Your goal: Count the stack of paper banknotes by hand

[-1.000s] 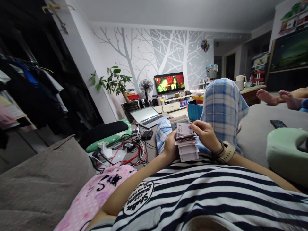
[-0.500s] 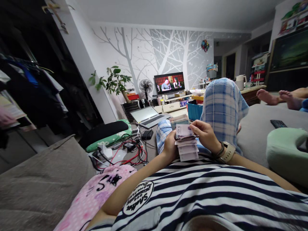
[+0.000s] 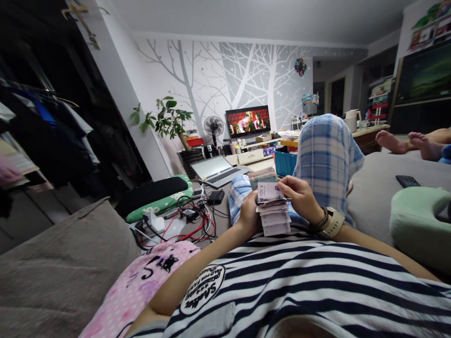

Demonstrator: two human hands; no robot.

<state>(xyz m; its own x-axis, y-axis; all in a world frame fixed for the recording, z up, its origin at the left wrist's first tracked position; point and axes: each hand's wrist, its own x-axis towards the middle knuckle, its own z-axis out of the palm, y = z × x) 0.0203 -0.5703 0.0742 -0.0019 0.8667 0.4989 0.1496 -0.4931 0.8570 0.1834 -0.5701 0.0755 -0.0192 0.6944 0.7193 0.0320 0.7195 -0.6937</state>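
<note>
My left hand (image 3: 249,212) is closed around the left side of a bundle of banknotes (image 3: 276,218). The notes hang fanned downward in overlapping steps over my lap. On top, a pale purple banknote (image 3: 269,191) marked with a 5 stands raised. Its upper right corner is pinched between the thumb and fingers of my right hand (image 3: 299,195), which wears a watch and a dark bracelet at the wrist. Beyond the bundle, more greenish and brownish banknotes (image 3: 263,175) show near my knee. The left fingers are mostly hidden behind the bundle.
A laptop (image 3: 221,172) sits open ahead on the left. Tangled cables (image 3: 199,220) and a black wallet-like object (image 3: 216,197) lie left of my leg. At right are a remote control (image 3: 408,181), a green neck pillow (image 3: 414,216) and another person's feet (image 3: 401,142).
My hands and the banknotes look almost unmoved; the top note tilts very slightly. The picture on the television has changed.
</note>
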